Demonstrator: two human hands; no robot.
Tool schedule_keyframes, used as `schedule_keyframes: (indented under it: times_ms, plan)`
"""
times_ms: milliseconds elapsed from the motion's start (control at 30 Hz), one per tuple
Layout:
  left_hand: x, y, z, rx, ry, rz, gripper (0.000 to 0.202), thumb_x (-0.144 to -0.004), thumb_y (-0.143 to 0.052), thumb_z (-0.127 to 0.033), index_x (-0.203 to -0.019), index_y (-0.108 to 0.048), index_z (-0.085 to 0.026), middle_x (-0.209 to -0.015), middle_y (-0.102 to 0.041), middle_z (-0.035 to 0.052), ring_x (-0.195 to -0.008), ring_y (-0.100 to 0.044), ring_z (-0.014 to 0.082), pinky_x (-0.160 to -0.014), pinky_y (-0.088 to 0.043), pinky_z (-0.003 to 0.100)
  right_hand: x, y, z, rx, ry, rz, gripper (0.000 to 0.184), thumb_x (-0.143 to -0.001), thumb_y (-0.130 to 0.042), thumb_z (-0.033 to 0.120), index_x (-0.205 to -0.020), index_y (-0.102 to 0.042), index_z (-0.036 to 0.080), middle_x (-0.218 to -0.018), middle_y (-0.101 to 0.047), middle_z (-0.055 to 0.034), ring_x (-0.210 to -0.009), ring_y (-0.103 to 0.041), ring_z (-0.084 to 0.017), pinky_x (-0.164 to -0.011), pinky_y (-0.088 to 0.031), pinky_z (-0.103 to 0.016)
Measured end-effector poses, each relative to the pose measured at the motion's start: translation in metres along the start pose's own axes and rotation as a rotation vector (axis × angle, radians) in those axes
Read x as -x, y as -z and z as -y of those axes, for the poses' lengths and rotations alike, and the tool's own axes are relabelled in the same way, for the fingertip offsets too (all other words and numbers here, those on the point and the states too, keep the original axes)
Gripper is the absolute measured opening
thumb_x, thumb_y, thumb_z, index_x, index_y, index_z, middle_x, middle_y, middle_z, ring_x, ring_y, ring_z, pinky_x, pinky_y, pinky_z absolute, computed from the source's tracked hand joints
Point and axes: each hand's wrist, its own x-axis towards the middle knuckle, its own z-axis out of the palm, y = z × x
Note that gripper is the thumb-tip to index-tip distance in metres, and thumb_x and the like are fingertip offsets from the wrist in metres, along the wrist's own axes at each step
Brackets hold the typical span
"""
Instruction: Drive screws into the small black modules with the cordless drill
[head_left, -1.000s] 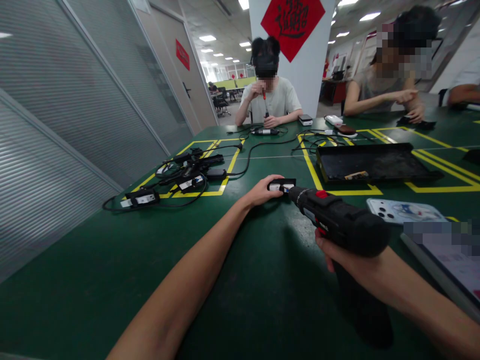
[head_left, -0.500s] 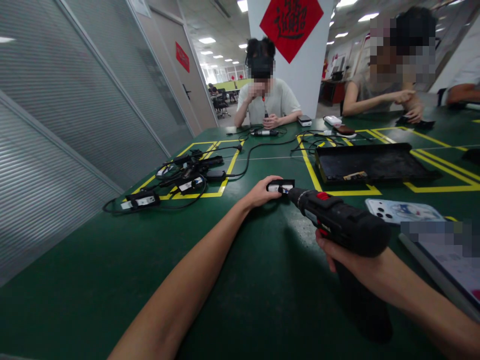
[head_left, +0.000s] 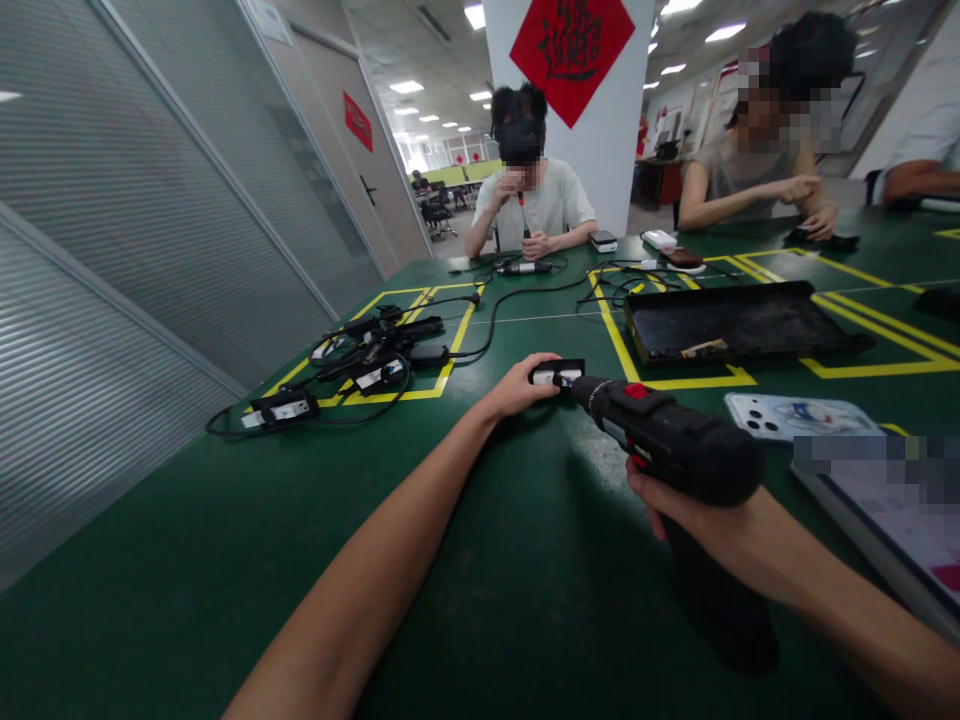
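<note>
In the head view my left hand [head_left: 521, 388] is closed round the left end of a small black box [head_left: 568, 366] with a white label, resting on the green table. My right hand [head_left: 694, 508] grips a black and red cordless drill [head_left: 679, 435] by its handle. The drill points left and away from me, with its tip at the labelled face of the box. Whether the bit touches the box or a screw there is too small to tell.
Black adapters and cables [head_left: 375, 350] lie tangled at left. A black tray [head_left: 720, 325] stands at right, behind a phone [head_left: 802, 418] and a tablet-like device [head_left: 885, 530]. Yellow tape [head_left: 615, 325] marks the table. Co-workers sit across, one holding a screwdriver [head_left: 525, 215].
The whole view has shifted slightly. My left hand and the box keep their places, and the drill stays pointed at the box with little visible movement.
</note>
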Motion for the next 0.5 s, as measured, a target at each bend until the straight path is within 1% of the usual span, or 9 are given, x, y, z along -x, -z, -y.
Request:
schedule_keyframes:
  times_ms: [67,200,267,333,367,433,500]
  plan:
    - [0.0,0.0004,-0.0013,0.002,0.002,0.004,0.057,-0.069,-0.066,-0.026,-0.122,-0.05,-0.017,-0.114,-0.057,0.0076,-0.097,-0.055,0.0198,-0.089,-0.043,0.033,0.0008,-0.0004,0.0019,0.007,-0.001,-0.003,0.033,-0.083,-0.048,0.051,-0.071,-0.057,0.022,-0.066,-0.062,-0.0028,-0.067,-0.06,-0.02,-0.064,-0.044,-0.035]
    - [0.0002,0.0003,-0.0041,0.008,0.012,0.007,0.056,-0.068,-0.066,-0.025,-0.121,-0.05,-0.016,-0.112,-0.057,0.0076,-0.095,-0.055,0.0194,-0.088,-0.043,0.033,0.0036,-0.001,0.0061,-0.029,-0.002,-0.004,0.029,-0.083,-0.05,0.049,-0.074,-0.057,0.022,-0.063,-0.059,0.0004,-0.059,-0.056,-0.016,-0.056,-0.043,-0.03]
    - [0.0,-0.0001,-0.0046,0.02,0.017,0.011,0.056,-0.068,-0.066,-0.024,-0.121,-0.05,-0.016,-0.11,-0.058,0.0074,-0.094,-0.056,0.0191,-0.088,-0.043,0.033,0.0042,-0.0003,0.0065,-0.004,-0.023,-0.001,0.031,-0.083,-0.05,0.049,-0.07,-0.057,0.021,-0.061,-0.058,0.0003,-0.055,-0.053,-0.015,-0.054,-0.041,-0.03]
    - [-0.0004,-0.0004,-0.0044,0.034,0.023,0.017,0.057,-0.068,-0.066,-0.024,-0.121,-0.05,-0.015,-0.109,-0.059,0.0072,-0.093,-0.056,0.0188,-0.088,-0.044,0.033,0.0038,0.0014,0.0055,0.011,-0.022,0.01,0.035,-0.084,-0.049,0.05,-0.066,-0.056,0.02,-0.062,-0.059,-0.0009,-0.057,-0.053,-0.015,-0.055,-0.04,-0.03]
    - [-0.0006,-0.0005,-0.0041,0.037,0.024,0.018,0.057,-0.068,-0.066,-0.024,-0.121,-0.05,-0.015,-0.108,-0.059,0.0071,-0.093,-0.056,0.0188,-0.088,-0.044,0.033,0.0034,0.0026,0.0048,0.006,-0.01,0.017,0.036,-0.084,-0.048,0.05,-0.066,-0.057,0.02,-0.063,-0.06,-0.0015,-0.059,-0.054,-0.016,-0.057,-0.041,-0.031]
    - [-0.001,-0.0005,-0.0033,0.032,0.018,0.013,0.056,-0.068,-0.066,-0.024,-0.121,-0.05,-0.016,-0.111,-0.059,0.0072,-0.095,-0.056,0.019,-0.089,-0.043,0.033,0.0023,0.0052,0.0038,-0.02,0.024,0.036,0.033,-0.084,-0.049,0.05,-0.072,-0.059,0.021,-0.064,-0.061,-0.0012,-0.063,-0.055,-0.017,-0.062,-0.042,-0.032]
    - [-0.001,-0.0003,-0.0024,0.022,0.011,0.004,0.056,-0.068,-0.066,-0.024,-0.121,-0.05,-0.016,-0.113,-0.058,0.0072,-0.097,-0.056,0.0196,-0.09,-0.043,0.034,0.0015,0.0077,0.0037,-0.059,0.065,0.068,0.028,-0.085,-0.05,0.048,-0.082,-0.059,0.021,-0.063,-0.06,0.0002,-0.065,-0.056,-0.017,-0.066,-0.043,-0.033]
